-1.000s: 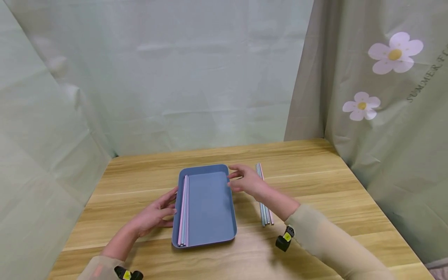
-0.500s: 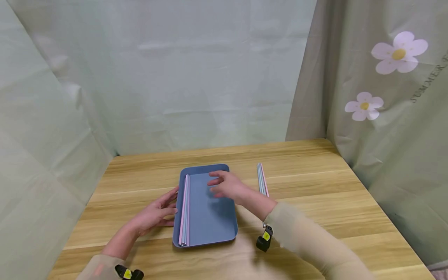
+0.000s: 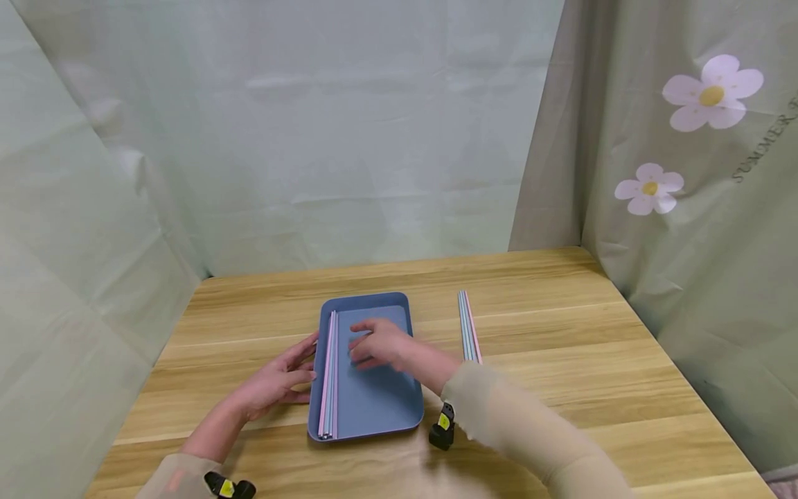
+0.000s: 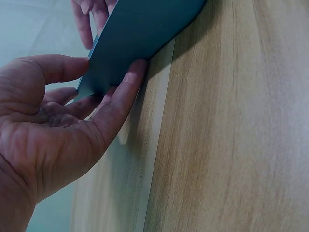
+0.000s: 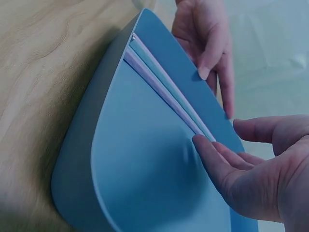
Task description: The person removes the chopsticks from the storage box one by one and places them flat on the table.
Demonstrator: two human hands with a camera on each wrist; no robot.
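Note:
A blue rectangular tray [image 3: 380, 409] lies on the table. Along its left side is a bundle of thin pink, blue and purple chopsticks [image 3: 328, 388]. My left hand [image 3: 277, 378] rests against the tray's left wall, fingers spread outside, with the thumb [image 4: 67, 68] at the rim. Over the tray's middle hovers my right hand [image 3: 382, 344], fingers loosely extended and holding nothing. In the right wrist view, its fingertips [image 5: 200, 141] come close to the bundle; whether they touch it I cannot tell. A second bundle of chopsticks [image 3: 469, 326] lies right of the tray, its near end hidden behind the right forearm.
The wooden table [image 3: 580, 388] extends around the tray, with bare wood on both sides. Pale cloth [image 3: 374, 138] hangs behind and at the sides; the right-hand curtain [image 3: 692, 277] has flowers printed on it.
My right hand has moved left from the tray's right rim to over its middle, towards the chopsticks inside. My left hand stays at the left wall.

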